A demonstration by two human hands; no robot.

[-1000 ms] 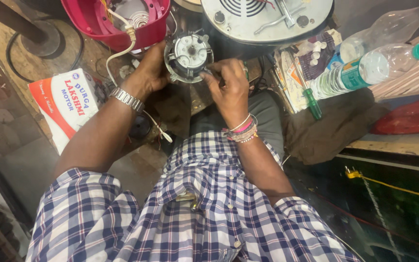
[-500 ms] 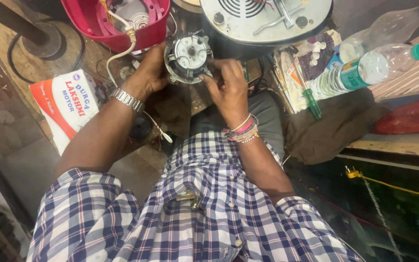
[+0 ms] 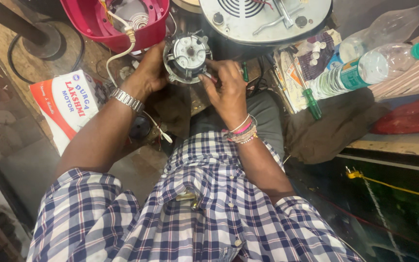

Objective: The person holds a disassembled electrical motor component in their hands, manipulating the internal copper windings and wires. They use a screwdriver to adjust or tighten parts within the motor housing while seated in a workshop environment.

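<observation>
Small round motor (image 3: pixel 188 57) sits upper centre of frame, just below the pink casing (image 3: pixel 117 22) & left of the grey housing (image 3: pixel 267 17). Left hand (image 3: pixel 147 73) is wrapped round its left rim, gripping it; right hand (image 3: pixel 226 90) pinches at its right edge w/ fingertips. Looks dense & rigid, metal body, prob. heavy for its size. Best held by the outer rim; top wiring & terminals look fragile, white cable (image 3: pixel 122 51) trails off left.
</observation>
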